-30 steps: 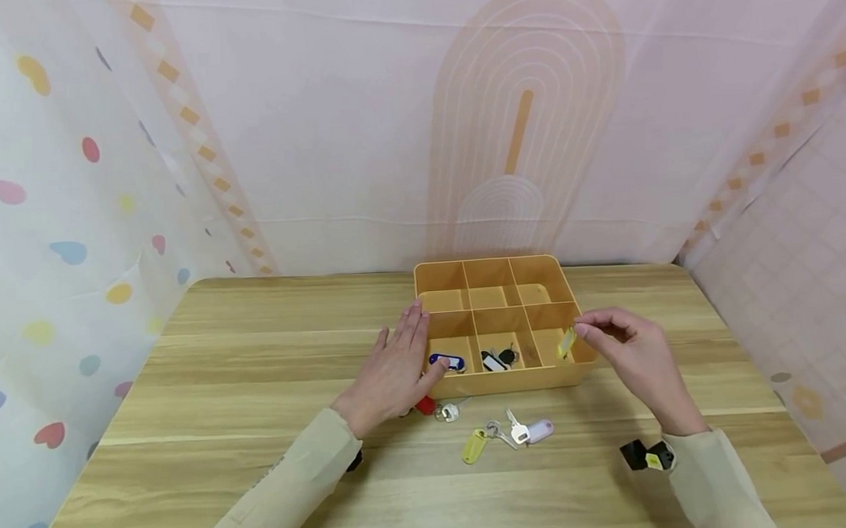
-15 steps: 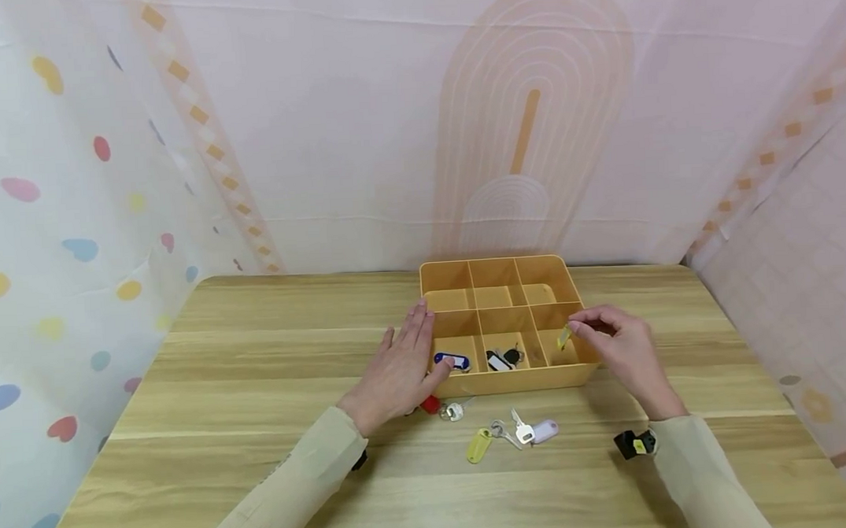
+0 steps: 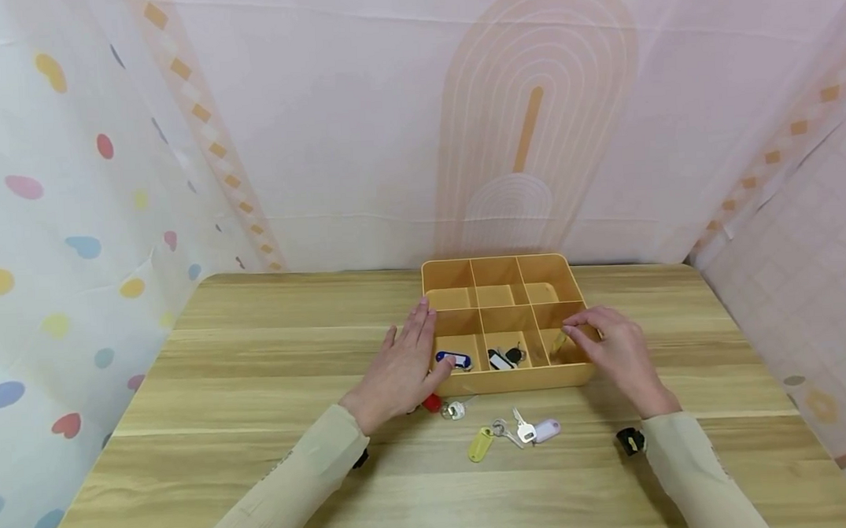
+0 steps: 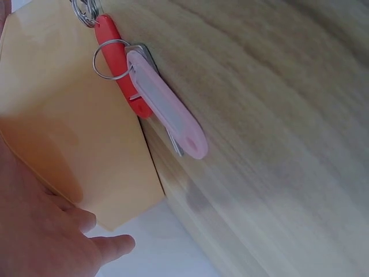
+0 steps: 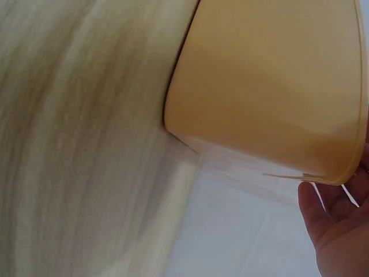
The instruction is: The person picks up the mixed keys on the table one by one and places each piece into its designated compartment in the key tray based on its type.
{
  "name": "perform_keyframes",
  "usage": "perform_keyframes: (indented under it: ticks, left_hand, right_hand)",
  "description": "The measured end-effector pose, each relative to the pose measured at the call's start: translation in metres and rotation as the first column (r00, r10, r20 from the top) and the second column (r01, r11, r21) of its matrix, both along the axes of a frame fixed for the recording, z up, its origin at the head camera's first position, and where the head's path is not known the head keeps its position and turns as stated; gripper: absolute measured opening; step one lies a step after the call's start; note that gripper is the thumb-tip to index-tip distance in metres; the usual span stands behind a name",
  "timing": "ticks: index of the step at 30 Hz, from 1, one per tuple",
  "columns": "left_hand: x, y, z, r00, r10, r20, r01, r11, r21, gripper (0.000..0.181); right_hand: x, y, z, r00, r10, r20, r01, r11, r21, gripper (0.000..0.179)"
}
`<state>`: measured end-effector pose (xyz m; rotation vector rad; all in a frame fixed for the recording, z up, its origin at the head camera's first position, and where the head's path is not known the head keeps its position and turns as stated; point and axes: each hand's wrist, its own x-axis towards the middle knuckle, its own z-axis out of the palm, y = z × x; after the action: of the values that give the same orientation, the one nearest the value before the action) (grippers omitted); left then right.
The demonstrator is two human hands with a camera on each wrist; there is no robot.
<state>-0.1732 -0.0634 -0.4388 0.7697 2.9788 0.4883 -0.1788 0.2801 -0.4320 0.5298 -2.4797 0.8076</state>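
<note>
A yellow-orange six-compartment organizer box (image 3: pixel 513 380) stands on the wooden table. My right hand (image 3: pixel 614 350) pinches a yellow key tag (image 3: pixel 558 341) between thumb and fingertips, hanging inside the front right compartment. Whether a key hangs from it, I cannot tell. Along the box's left side rests my left hand (image 3: pixel 399 371), fingers extended, thumb at the front rim. A blue key tag (image 3: pixel 454 359) lies in the front left compartment. The front middle one holds a black key tag (image 3: pixel 500 360) with a black-headed key (image 3: pixel 515 355).
In front of the box lie a yellow key tag (image 3: pixel 481 444), a lilac key tag (image 3: pixel 547 429) and silver keys (image 3: pixel 525 427). A red key tag (image 4: pixel 118 63) and a pink key tag (image 4: pixel 167 109) lie against its front left. A patterned cloth (image 3: pixel 347 141) hangs behind.
My right hand has moved left and slightly down, bringing the yellow key tag deeper into the front right compartment. My left hand keeps its place on the box; the view has shifted slightly.
</note>
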Motion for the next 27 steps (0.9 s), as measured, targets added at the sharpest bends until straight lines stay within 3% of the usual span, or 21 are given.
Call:
perform_keyframes:
  ticks: [11,19,23,27]
  left_hand:
    - [-0.001,-0.004,0.003,1.0,0.0,0.021,0.0,1.0,-0.002,0.083]
    - [0.001,-0.006,0.003,1.0,0.002,0.018,-0.002,1.0,-0.001,0.083]
    - [0.002,-0.008,0.003,1.0,0.001,0.015,-0.001,1.0,0.005,0.083]
    - [0.003,-0.011,0.002,1.0,0.002,0.013,-0.002,1.0,0.015,0.083]
  right_hand:
    - [0.003,-0.002,0.007,0.997,0.022,0.076,-0.022,1.0,-0.009,0.025]
    - [0.033,-0.016,0.016,0.993,0.109,-0.042,-0.109,0.994,-0.004,0.041]
    - [0.05,-0.022,0.015,0.976,0.189,-0.111,-0.191,0.982,-0.012,0.041]
    - [0.063,-0.031,0.013,0.956,0.272,-0.114,-0.277,0.96,-0.032,0.038]
